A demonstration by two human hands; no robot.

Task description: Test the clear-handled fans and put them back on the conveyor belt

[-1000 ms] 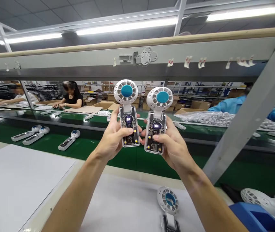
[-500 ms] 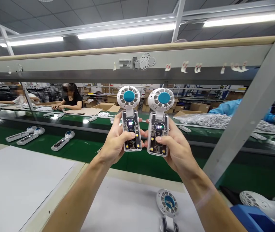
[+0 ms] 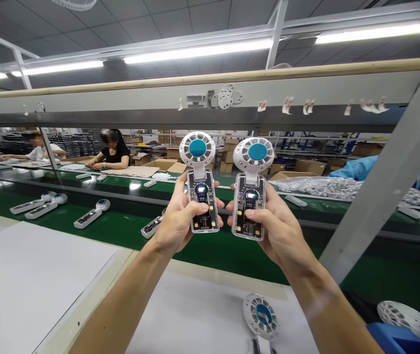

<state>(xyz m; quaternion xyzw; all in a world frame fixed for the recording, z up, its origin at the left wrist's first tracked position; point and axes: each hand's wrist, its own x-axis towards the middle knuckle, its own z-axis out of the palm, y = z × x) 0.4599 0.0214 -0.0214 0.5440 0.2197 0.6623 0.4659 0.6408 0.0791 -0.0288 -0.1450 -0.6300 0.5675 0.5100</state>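
Upright in my left hand (image 3: 176, 216) is a small fan (image 3: 197, 150) with a round white head, a blue centre and a clear handle showing a circuit board. My left thumb presses on the front of its handle. A matching fan (image 3: 256, 153) is held in my right hand (image 3: 278, 219), with the thumb on its board too. Small displays glow on both handles. The two fans are side by side, apart from each other. Below them, a third fan (image 3: 260, 314) lies on the white work surface (image 3: 188, 309).
Several fans, one of them at the left (image 3: 88, 216), lie on the green conveyor (image 3: 121, 231). A blue bin (image 3: 394, 339) with white fan parts is at the lower right. A slanted metal post (image 3: 379, 167) stands at right. People work across the line.
The view has shifted slightly, and the two held fans are a little farther apart. More of a fan on the conveyor shows beside my left wrist.
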